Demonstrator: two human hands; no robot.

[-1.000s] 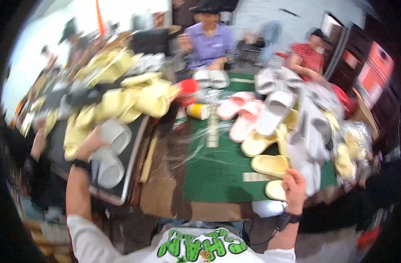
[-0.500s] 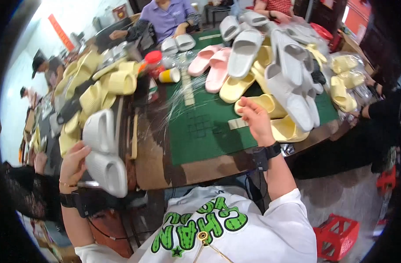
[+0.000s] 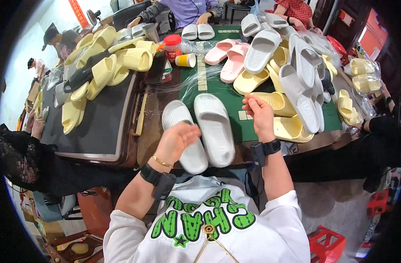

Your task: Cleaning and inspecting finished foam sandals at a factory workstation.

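Pair of pale grey foam slippers point(image 3: 214, 131) right under and beside the left hand point(image 3: 178, 142), fingers loosely bent; can't tell if it's touching. Right hand point(image 3: 261, 118) has its fingertips bunched, nothing visible between. Probably light, squishy; I'd grip the sides.

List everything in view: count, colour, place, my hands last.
Mat: one, green, centre
Front slippers: two, light grey, mat's near edge
Pink slippers: two, pink, on mat
Right heap: many slippers, mostly grey/yellow, mat's right
Board: one, dark, left
Left heap: many slippers, mostly yellow, on board
Wrapped slippers: several, yellow, far right
Jar: one, red lid, left of pink slippers
Cup: one, yellow, beside jar
Workers: at least four, mixed clothing, around
Left hand: one, bare, over front slipper
Right hand: one, bare, beside right heap
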